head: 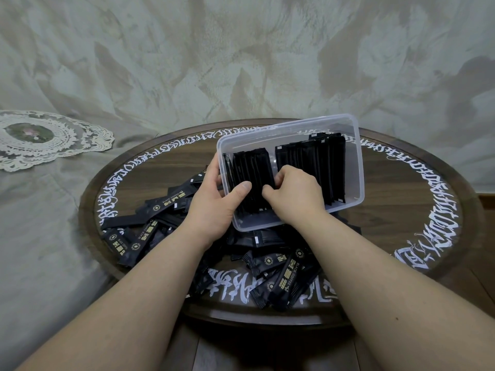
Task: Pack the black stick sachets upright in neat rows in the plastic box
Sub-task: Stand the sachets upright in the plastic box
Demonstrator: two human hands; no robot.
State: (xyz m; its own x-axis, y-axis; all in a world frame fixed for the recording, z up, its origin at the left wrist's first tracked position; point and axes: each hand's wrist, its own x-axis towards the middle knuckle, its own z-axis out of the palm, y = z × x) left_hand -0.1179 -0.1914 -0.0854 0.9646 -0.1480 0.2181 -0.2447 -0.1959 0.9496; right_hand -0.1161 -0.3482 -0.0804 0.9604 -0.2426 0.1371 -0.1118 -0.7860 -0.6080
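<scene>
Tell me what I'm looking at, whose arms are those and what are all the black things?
The picture comes from a camera worn on a person's head, looking down, so the arms are that person's own. The left hand grips the side of a clear plastic box, tilted up. The right hand reaches inside, its fingers on a row of black stick sachets standing upright. Another row stands beside it. More loose sachets, marked black coffee, lie heaped on the round wooden table. A lace doily lies at the far left.
</scene>
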